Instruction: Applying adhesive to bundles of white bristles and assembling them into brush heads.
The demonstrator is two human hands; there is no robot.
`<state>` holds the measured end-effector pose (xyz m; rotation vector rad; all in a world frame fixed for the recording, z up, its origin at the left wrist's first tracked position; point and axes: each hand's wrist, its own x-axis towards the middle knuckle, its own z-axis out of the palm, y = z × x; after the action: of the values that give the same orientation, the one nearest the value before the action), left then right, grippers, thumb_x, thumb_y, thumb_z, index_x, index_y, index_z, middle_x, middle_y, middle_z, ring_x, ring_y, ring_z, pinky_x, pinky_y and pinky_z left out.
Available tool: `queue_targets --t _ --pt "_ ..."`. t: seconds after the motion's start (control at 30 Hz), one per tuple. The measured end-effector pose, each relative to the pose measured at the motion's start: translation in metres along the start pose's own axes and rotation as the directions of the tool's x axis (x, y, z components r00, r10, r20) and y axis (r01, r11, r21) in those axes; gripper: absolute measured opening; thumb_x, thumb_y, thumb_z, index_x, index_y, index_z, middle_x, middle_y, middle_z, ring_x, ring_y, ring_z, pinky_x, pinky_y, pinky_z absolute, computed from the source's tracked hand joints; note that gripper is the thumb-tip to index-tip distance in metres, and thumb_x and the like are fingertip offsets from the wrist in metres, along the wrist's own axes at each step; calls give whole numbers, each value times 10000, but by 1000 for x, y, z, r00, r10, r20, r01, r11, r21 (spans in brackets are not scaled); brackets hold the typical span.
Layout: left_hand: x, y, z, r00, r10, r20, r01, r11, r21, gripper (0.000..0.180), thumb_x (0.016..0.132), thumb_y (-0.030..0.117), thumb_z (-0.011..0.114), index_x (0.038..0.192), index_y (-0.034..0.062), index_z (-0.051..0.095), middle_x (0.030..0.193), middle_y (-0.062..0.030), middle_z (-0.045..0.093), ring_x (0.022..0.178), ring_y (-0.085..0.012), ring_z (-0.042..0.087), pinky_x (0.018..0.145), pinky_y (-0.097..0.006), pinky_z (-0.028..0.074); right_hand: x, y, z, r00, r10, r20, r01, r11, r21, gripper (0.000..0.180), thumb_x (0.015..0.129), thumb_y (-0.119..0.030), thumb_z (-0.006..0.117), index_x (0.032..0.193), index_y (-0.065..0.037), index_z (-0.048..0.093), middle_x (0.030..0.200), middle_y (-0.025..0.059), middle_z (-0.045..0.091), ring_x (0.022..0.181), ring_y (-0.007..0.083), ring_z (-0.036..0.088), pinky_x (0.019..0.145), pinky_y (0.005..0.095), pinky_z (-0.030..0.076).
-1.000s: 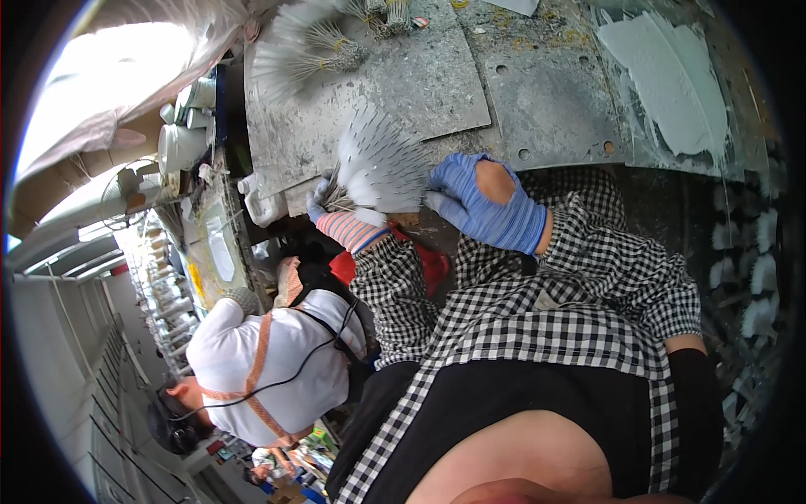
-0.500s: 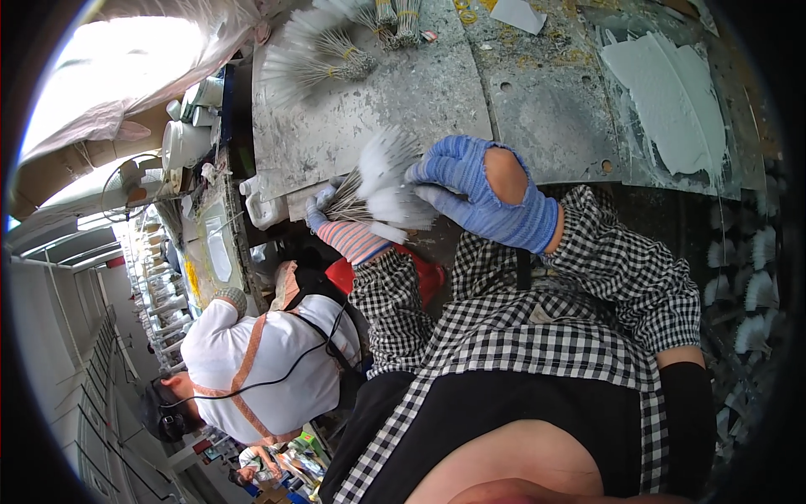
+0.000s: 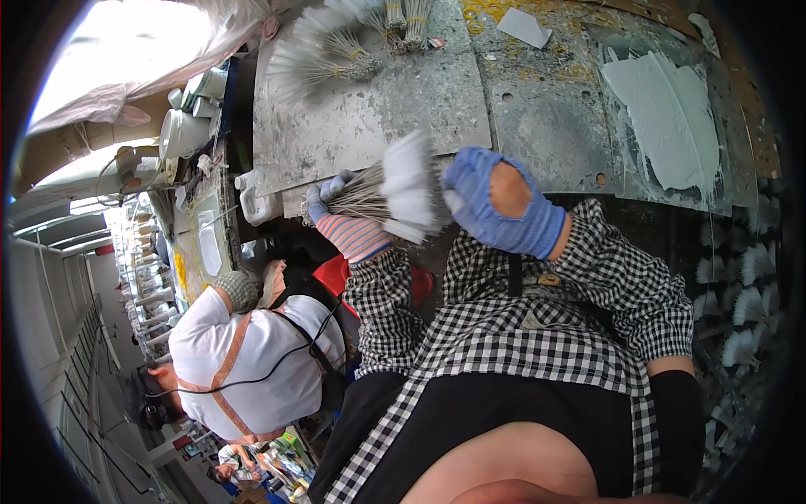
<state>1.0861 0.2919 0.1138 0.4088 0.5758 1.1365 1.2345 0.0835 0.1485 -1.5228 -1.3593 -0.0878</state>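
Observation:
My left hand [image 3: 351,230], in an orange-and-grey striped glove with bluish-grey fingers, is closed around the thin wire stems of a bundle of white-bristled brushes [image 3: 406,186]. The fanned bristle ends point right, toward my other hand. My right hand [image 3: 497,217] wears a blue knit glove with a large hole over its back. It holds nothing that shows; its fingers are stretched out facing the bristle tips, just beside them. Whether they touch the bristles is hard to tell. Both hands are at the near edge of the grey worktable [image 3: 382,109].
More tied brush bundles [image 3: 340,57] lie at the table's far left. White paste [image 3: 663,113] is spread on a board at the right, with a paper piece [image 3: 525,28] farther back. A co-worker [image 3: 252,361] sits at left; white brushes [image 3: 747,311] stand at lower right.
The bundle's bristle ends have swung together into a more even row facing right. My right hand has drawn back slightly to the right, its fingers now closer together.

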Motion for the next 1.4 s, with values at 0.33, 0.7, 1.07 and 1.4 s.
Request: queue_targets --t 0.33,0.7,1.07,1.4 --pt "6 6 12 963 35 268 -2 992 -124 147 921 217 633 844 96 605 810 -17 627 805 -187 597 817 -387 515 -27 -21 -59 706 298 642 -397 918 12 333 909 -369 698 993 -47 684 764 111 668 685 263 660 681 352 542" --pt "-30 -41 146 853 -99 513 4 983 184 116 914 123 669 954 68 574 767 -37 600 732 -181 613 777 -389 547 6 -7 -98 954 301 -7 -299 950 90 213 834 -88 753 1023 -21 679 891 88 668 823 199 683 727 296 536" --pt "-12 -57 41 970 -185 -156 191 981 28 248 926 248 619 772 56 596 749 -72 631 767 -268 626 895 -441 543 18 -15 -55 996 84 21 -85 995 58 180 800 -72 764 962 -31 698 850 111 664 755 279 650 687 362 528" --pt "-22 -46 59 982 -170 -87 153 973 -174 222 919 189 640 752 106 519 704 1 534 703 -173 549 875 -391 513 21 2 -45 981 -148 128 178 949 -260 175 790 -83 700 945 -8 674 817 128 639 731 314 634 661 408 520"
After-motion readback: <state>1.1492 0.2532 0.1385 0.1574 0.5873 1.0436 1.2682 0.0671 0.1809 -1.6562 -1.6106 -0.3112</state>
